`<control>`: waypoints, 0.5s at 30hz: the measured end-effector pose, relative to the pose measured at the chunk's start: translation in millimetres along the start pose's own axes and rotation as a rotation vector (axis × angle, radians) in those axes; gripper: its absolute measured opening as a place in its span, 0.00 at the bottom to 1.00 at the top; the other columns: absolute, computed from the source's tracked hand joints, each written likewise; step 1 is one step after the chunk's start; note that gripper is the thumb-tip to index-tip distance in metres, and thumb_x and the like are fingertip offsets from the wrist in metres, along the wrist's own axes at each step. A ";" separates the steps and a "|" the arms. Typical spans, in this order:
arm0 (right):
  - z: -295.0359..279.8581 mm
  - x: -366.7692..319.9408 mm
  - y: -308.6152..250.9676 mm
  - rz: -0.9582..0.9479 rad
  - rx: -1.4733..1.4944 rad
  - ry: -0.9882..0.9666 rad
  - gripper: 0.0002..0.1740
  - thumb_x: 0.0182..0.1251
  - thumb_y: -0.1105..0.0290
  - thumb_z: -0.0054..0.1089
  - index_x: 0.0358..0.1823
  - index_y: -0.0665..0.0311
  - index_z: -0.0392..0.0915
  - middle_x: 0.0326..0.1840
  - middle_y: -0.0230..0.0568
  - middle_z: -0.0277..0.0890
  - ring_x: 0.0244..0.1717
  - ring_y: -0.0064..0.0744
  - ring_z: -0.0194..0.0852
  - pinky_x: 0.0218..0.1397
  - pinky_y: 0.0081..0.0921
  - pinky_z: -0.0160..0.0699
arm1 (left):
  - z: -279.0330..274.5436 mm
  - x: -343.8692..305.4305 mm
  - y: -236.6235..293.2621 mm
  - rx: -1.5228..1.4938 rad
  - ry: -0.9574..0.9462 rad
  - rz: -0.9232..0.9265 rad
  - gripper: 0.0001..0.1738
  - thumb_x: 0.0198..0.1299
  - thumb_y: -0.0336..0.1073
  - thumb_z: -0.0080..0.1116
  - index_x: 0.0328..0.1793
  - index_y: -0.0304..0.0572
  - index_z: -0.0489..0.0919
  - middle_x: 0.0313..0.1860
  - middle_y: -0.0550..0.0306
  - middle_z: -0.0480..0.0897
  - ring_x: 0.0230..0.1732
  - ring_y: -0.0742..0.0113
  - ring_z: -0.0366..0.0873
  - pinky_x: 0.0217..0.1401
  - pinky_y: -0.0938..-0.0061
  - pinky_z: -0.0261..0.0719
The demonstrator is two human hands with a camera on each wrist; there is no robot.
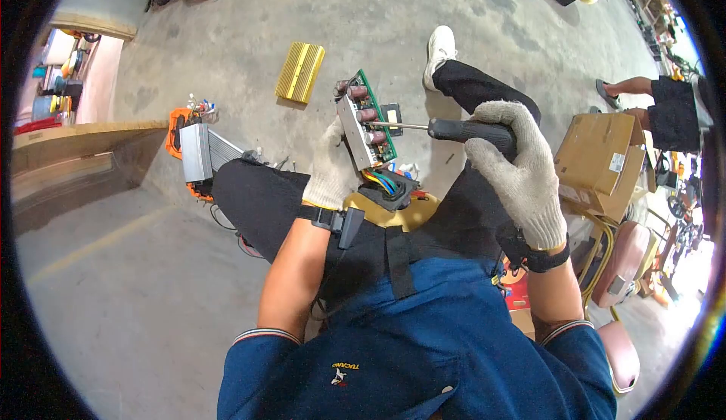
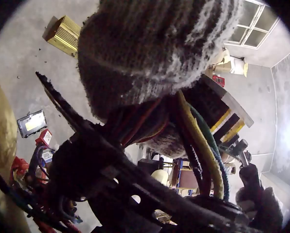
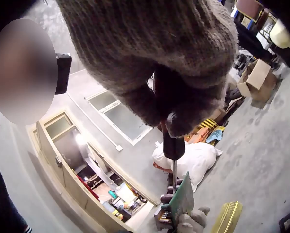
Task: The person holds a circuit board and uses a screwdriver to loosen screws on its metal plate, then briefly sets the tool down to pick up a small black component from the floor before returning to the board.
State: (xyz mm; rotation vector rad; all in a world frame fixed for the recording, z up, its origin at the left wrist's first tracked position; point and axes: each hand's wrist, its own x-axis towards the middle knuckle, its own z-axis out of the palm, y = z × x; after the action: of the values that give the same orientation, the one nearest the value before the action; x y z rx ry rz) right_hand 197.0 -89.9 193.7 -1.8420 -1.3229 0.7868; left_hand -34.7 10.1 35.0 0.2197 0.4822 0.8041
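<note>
In the head view, my gloved left hand [image 1: 330, 164] grips a green circuit board [image 1: 386, 138] by the pale metal plate along its side. Brown cylindrical parts stand between plate and board. Coloured wires [image 1: 384, 182] run from its lower end to a black plastic part [image 1: 391, 197] above the lap; the left wrist view shows the yellow wire [image 2: 199, 141] close by. My right hand [image 1: 523, 174], also gloved, holds a screwdriver by its black handle [image 1: 451, 130]. Its shaft points left, with the tip at the board among the brown parts. The right wrist view shows the screwdriver [image 3: 174, 148] meeting the board [image 3: 184, 196].
A gold ribbed metal case [image 1: 301, 72] lies on the concrete floor ahead. To the left sits a silver-and-orange device [image 1: 197, 151] with cables. A cardboard box [image 1: 597, 151] stands on the right, near another person's legs [image 1: 631, 88]. A small black box [image 1: 392, 114] lies beyond the board.
</note>
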 end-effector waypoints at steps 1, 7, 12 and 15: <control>0.7 0.2 0.4 -0.023 -0.016 0.004 0.21 0.67 0.72 0.71 0.60 0.66 0.78 0.52 0.43 0.84 0.54 0.32 0.84 0.61 0.29 0.80 | 3.6 -2.1 0.7 -0.013 0.030 -0.018 0.25 0.75 0.50 0.61 0.75 0.61 0.74 0.51 0.65 0.78 0.44 0.68 0.81 0.42 0.61 0.88; 1.4 2.7 3.3 -0.073 -0.026 -0.013 0.21 0.66 0.73 0.71 0.59 0.66 0.78 0.53 0.45 0.84 0.56 0.36 0.85 0.62 0.30 0.80 | 12.0 -5.7 1.0 0.005 0.058 -0.018 0.25 0.77 0.50 0.60 0.76 0.62 0.73 0.51 0.64 0.76 0.42 0.70 0.79 0.42 0.60 0.90; 1.8 2.1 -2.8 -0.067 -0.037 -0.028 0.21 0.66 0.74 0.71 0.59 0.67 0.78 0.53 0.46 0.83 0.57 0.37 0.85 0.62 0.31 0.80 | 7.4 -4.2 0.3 0.000 0.079 -0.028 0.27 0.75 0.52 0.62 0.77 0.63 0.74 0.51 0.63 0.76 0.42 0.70 0.79 0.41 0.58 0.90; 1.5 1.9 -4.5 -0.103 -0.019 -0.034 0.20 0.66 0.75 0.71 0.58 0.67 0.78 0.53 0.46 0.83 0.57 0.38 0.85 0.61 0.32 0.81 | 5.0 -4.4 -0.3 0.029 0.073 -0.021 0.28 0.74 0.53 0.63 0.77 0.63 0.74 0.51 0.63 0.76 0.43 0.69 0.79 0.41 0.56 0.90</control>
State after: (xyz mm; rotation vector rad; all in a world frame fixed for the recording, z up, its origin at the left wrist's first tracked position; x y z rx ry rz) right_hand 194.1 -86.8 196.5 -1.7663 -1.4396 0.7570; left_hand -34.7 6.7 40.7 0.2123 0.5639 0.7869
